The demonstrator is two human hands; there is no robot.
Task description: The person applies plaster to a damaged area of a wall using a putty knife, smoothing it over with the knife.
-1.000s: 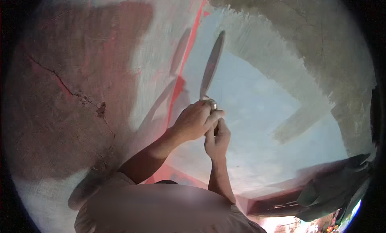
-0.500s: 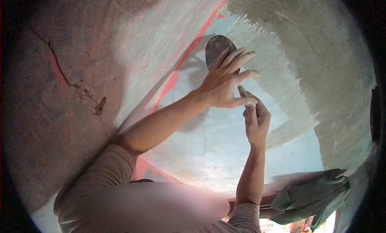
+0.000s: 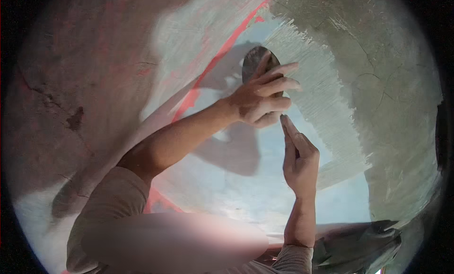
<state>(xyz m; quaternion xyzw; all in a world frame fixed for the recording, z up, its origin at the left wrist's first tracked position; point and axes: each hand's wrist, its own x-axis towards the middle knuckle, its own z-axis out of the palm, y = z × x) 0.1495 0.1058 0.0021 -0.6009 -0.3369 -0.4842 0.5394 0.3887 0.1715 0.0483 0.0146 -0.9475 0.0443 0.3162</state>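
Note:
My left hand [image 3: 262, 96] is raised in front of the wall, touching a dark oval plate [image 3: 251, 66]. One finger lies along the plate's face while the others are bent and fanned, and the plate appears held by this hand; its grip on the far side is hidden. Just below and to the right, my right hand [image 3: 302, 163] pinches a small slim tool, of which only a dark tip [image 3: 283, 118] shows between the fingertips. That tip is close under the left hand's lower fingers. Behind both hands is a pale blue wall patch [image 3: 227, 189].
A band of streaky whitish coating [image 3: 326, 84] borders rough grey plaster [image 3: 397, 103] at right. A red stripe [image 3: 222, 61] runs along the corner beside the cracked left wall [image 3: 75, 118]. Dark green cloth [image 3: 354, 250] hangs at the lower right.
My left hand and the plate have dropped slightly, its lower fingers curling in. My right hand has moved down and turned, hiding more of the tool. The cloth appears lower.

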